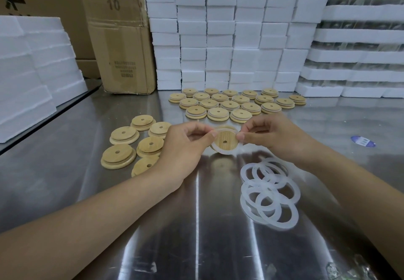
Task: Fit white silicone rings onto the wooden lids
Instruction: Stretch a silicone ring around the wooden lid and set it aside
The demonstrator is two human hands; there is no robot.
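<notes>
Forearms: left forearm (pixel 87 214) and right forearm (pixel 360 192) reach in from the bottom corners over the table (pixel 196 247), a shiny steel top.
Far left: foam slabs (pixel 32 61) stacked at the table edge.
Box: cardboard box (pixel 122 39) stands upright behind, well apart from the work.
Bare lids: six bare lids (pixel 124 135) lie stepped side up, left of the hands. No rings on them. The nearest one is partly hidden by the left wrist.
Left hand: left hand (pixel 185 146) pinches the lid's left edge, thumb tip on the rim, other fingers curled behind.
Lid: lid (pixel 225 142) is held off the table between both hands, tilted toward the camera, hole in the centre.
Ring: ring (pixel 226 152) sits around the lid's raised step. It looks on at the bottom; the top is hidden, so whether it is fully seated cannot be told.
Right hand: right hand (pixel 269 135) pinches ring and lid at the right edge with thumb and forefinger.
Done lids: about twenty done lids (pixel 229 105) stand in rows behind the hands, a white band showing at the step on the near ones.
Loose rings: loose rings (pixel 270 192) lie in an overlapping pile below the right hand.
Foam wall: foam blocks (pixel 218 28) are stacked across the back.
Sticker: blue sticker (pixel 363 141) lies flat at far right.
Progress: judged well past halfway, with one lid in hand and six bare lids left.
</notes>
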